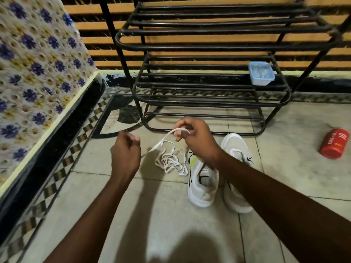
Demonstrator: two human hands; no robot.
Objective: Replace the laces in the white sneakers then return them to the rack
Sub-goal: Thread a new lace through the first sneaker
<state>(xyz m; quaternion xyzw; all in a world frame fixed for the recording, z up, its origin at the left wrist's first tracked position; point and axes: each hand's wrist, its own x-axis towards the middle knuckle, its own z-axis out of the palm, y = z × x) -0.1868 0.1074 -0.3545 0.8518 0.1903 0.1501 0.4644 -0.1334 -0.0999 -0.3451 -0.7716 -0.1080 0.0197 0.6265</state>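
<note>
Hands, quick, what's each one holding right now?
Left hand: fingers curled, blurred; cannot tell if it holds anything.
Right hand: pinching the white lace.

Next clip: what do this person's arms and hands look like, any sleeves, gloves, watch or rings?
The left forearm and right forearm are bare to the frame's lower edge; no sleeve shows. The left hand and right hand wear no gloves. No watch, bracelet or ring is visible, though the left hand is slightly blurred.
</note>
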